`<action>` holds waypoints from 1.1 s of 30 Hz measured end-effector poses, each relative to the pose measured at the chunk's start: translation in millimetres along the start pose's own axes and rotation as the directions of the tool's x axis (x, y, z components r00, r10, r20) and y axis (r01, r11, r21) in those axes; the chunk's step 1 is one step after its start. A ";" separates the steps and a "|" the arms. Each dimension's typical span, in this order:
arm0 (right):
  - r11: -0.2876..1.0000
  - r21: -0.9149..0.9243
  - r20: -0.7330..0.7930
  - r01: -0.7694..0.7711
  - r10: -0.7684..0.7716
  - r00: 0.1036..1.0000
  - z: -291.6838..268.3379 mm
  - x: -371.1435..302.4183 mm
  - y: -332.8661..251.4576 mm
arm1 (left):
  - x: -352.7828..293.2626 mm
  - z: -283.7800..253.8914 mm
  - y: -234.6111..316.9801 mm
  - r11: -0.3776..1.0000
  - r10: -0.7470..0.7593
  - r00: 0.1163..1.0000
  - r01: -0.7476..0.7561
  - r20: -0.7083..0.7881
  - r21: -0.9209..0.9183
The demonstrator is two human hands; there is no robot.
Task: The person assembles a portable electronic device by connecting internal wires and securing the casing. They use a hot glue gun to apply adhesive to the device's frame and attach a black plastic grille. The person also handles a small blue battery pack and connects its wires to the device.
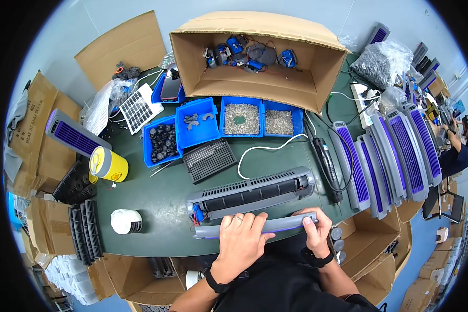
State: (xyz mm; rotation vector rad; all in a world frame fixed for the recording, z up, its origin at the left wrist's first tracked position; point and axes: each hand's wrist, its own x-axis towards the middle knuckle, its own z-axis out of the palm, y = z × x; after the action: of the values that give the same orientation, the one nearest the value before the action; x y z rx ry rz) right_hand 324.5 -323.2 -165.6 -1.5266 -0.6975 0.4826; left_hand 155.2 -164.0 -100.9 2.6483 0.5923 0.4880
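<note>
A long, narrow grey cover [284, 223] with a purple underside lies across the table's near edge. Over its middle my left hand [243, 238] is closed, the fingers draped across the top and the thumb pointing right. My right hand [317, 229] grips the right end, thumb pressed on the near face. Just beyond lies the matching grey housing [291, 188] with a slotted back, holding a long black fan roller [239, 196]. Blue and red wiring [198, 213] shows at the housing's left end, close to the cover. The cover's inner side is hidden.
Blue bins [243, 134] of small screws and black parts stand behind the housing. A cardboard box [307, 88] holds motors. An electric screwdriver [325, 161] and several purple-grilled casings [352, 161] are right. A yellow tub [109, 164] and white roll [126, 222] stand left. Another person [460, 151] works far right.
</note>
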 end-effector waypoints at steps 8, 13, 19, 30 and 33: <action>0.995 0.067 -0.043 0.075 -0.072 0.996 -0.2 -1.3 19.1 | -0.6 2.7 0.2 1.000 0.004 0.999 -0.004 -0.037 -0.007; 0.996 0.065 -0.039 0.066 -0.063 0.997 -0.2 -1.4 18.4 | -1.0 4.0 -0.8 1.000 0.015 0.999 -0.016 -0.040 -0.004; 0.997 0.015 -0.036 0.073 -0.072 0.997 0.9 -0.2 17.7 | -1.6 1.9 -1.8 1.000 0.014 0.998 -0.014 -0.060 0.001; 0.994 0.025 -0.057 0.110 -0.109 0.992 1.2 -0.2 21.0 | -1.9 2.6 -1.1 0.999 0.033 0.998 -0.034 -0.059 -0.012; 0.995 0.003 -0.072 0.102 -0.101 0.992 2.9 -0.4 18.7 | -2.1 2.1 -2.9 0.998 0.055 0.997 -0.055 -0.059 -0.005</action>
State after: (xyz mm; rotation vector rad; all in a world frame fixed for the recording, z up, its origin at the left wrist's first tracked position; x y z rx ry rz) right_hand 324.8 -321.1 -184.4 -1.4872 -0.7135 0.3516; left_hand 153.4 -163.2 -104.5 2.6579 0.5351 0.5847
